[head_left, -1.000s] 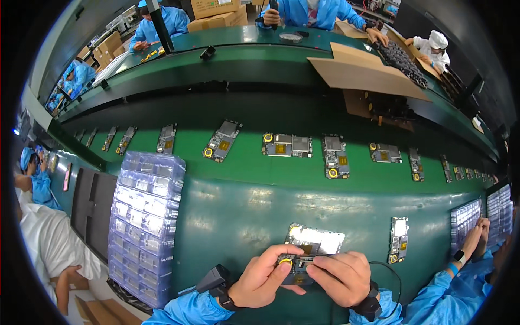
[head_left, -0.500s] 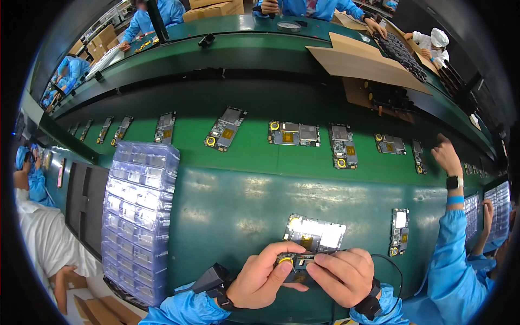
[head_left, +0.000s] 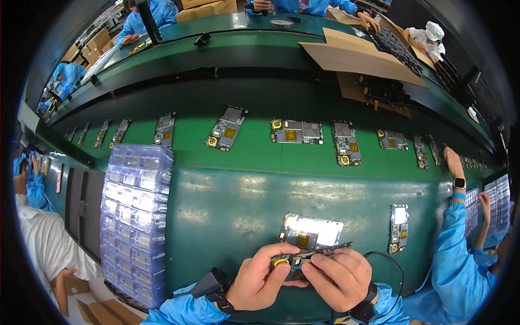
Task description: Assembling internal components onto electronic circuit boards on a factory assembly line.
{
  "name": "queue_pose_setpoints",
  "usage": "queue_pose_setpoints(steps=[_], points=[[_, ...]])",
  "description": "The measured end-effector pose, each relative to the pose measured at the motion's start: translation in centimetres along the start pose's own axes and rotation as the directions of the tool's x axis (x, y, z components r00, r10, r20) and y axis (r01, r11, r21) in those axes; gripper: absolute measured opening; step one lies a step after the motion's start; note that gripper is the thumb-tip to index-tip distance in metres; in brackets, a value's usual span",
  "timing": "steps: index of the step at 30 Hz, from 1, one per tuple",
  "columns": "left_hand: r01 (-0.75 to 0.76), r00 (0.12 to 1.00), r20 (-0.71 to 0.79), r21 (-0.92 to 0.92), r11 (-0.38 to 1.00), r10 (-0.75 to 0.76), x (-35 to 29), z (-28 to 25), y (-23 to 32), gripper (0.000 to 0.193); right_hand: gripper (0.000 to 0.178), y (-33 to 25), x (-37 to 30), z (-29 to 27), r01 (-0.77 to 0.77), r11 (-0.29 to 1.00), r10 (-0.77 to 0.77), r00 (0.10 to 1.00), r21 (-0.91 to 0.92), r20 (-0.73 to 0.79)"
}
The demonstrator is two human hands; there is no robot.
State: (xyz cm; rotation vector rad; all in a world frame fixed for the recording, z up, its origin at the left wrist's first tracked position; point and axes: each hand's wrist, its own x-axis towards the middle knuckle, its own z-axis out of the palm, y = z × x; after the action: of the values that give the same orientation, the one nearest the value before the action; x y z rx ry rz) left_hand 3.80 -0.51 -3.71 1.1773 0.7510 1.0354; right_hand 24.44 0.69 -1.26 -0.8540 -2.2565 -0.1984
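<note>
Between my hands, close above the green table, is a dark circuit board (head_left: pixel 297 261) with a yellow ring at its left end. My left hand (head_left: pixel 260 277) grips that end, thumb beside the ring. The fingers of my right hand (head_left: pixel 340 275) are closed on the board's right part, where a thin dark edge tilts up to the right. My fingers hide much of it. Just beyond my hands another circuit board (head_left: pixel 331 232), with a bright silver shield, lies on the table. A narrower-looking circuit board (head_left: pixel 398 229) lies farther right.
A stack of clear plastic trays (head_left: pixel 135 222) stands at the left. Several boards lie along the green strip (head_left: pixel 260 157) beyond. At the right a co-worker's hand (head_left: pixel 454 162) reaches to the strip. A cardboard box (head_left: pixel 360 57) juts out from the far bench. A black cable (head_left: pixel 401 271) loops near my right wrist.
The right part of the held board's edge has tilted up and shows more above my right fingers. The co-worker's hand at the right has lowered to the strip, near a board there.
</note>
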Motion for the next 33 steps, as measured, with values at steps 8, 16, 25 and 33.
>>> queue_pose_setpoints(steps=[8,16,25,33], points=[[0.051,0.999,0.013,-0.134,0.990,-0.050,-0.12,-0.09,-0.47,0.037,0.036,0.38,-0.39,-0.14,-0.004,1.000,0.004,1.000,0.031,0.023],[0.063,0.998,-0.004,-0.124,0.990,-0.064,0.04,-0.14,-0.14,0.036,0.036,0.82,-0.88,0.27,-0.008,0.995,0.008,1.000,0.101,0.000],[0.056,0.993,-0.103,-0.050,0.997,-0.061,-0.48,0.14,-0.65,0.030,0.035,0.39,-0.55,0.57,0.032,0.997,-0.031,0.999,0.076,-0.017],[0.024,0.997,-0.071,-0.143,0.989,-0.034,-0.30,0.15,-0.58,0.029,0.034,0.60,-0.70,0.14,0.040,0.997,-0.040,0.999,0.065,0.002]])
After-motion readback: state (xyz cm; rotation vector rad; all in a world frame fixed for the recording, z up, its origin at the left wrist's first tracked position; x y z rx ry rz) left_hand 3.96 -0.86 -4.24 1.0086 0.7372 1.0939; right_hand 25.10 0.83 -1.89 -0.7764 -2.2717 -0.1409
